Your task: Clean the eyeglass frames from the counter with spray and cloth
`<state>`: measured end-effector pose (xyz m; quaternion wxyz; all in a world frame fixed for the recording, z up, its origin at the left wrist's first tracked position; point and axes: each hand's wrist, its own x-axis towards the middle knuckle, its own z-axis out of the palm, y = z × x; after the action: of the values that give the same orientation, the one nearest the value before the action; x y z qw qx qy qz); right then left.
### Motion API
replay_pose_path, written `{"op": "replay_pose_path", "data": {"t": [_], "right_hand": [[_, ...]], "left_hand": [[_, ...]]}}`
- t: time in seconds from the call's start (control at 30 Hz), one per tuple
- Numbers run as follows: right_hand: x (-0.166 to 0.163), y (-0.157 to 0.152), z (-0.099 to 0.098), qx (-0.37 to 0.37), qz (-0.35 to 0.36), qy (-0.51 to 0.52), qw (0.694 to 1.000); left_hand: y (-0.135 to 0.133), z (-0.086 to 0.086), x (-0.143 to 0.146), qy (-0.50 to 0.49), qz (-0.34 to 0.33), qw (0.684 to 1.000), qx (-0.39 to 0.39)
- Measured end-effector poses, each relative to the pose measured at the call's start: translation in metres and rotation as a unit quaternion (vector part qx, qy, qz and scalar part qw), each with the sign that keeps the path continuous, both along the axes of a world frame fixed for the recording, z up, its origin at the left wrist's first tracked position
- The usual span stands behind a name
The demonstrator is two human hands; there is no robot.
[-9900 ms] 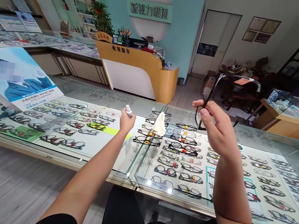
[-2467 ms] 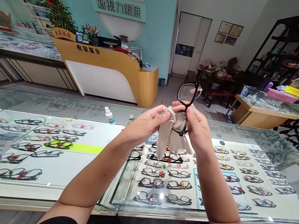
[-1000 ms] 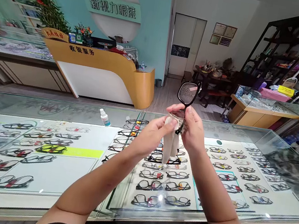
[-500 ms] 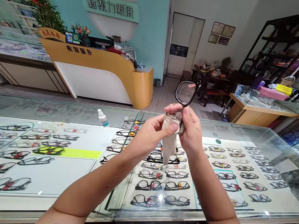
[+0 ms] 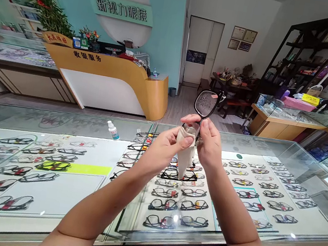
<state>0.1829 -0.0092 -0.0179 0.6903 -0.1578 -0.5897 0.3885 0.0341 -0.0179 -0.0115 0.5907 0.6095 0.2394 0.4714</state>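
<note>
Left hand [image 5: 167, 145] pinches cloth [image 5: 184, 161] at lower lens [image 5: 192, 128]; right hand [image 5: 210, 144] grips glasses [image 5: 203, 111] mid-frame. Glasses between hands, long axis upright, slightly tilted; spotted upper lens [image 5: 205, 101] above both. Right hand nearer frame middle.

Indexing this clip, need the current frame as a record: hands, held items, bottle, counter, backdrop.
left hand: pinches pale cloth at the lower lens
right hand: holds black-framed glasses near the bridge
glasses pose: on end, one lens above the other
upper lens: above the hands, dotted with what look like droplets
bottle: white, on the counter, left of the hands
counter: glass-topped, displayed frames in rows beneath
backdrop: tan desk, wall sign
</note>
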Motion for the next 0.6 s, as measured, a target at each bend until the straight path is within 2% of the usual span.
{"op": "replay_pose_path", "data": {"t": [0.3, 0.6], "right_hand": [[-0.001, -0.001, 0.0, -0.006, 0.033, 0.0, 0.999], [-0.001, -0.002, 0.0, -0.036, 0.019, -0.019, 0.999]], "left_hand": [[0.001, 0.006, -0.007, -0.011, -0.021, 1.0, -0.002], [-0.006, 0.012, -0.017, 0.053, 0.001, 0.998, 0.024]]}}
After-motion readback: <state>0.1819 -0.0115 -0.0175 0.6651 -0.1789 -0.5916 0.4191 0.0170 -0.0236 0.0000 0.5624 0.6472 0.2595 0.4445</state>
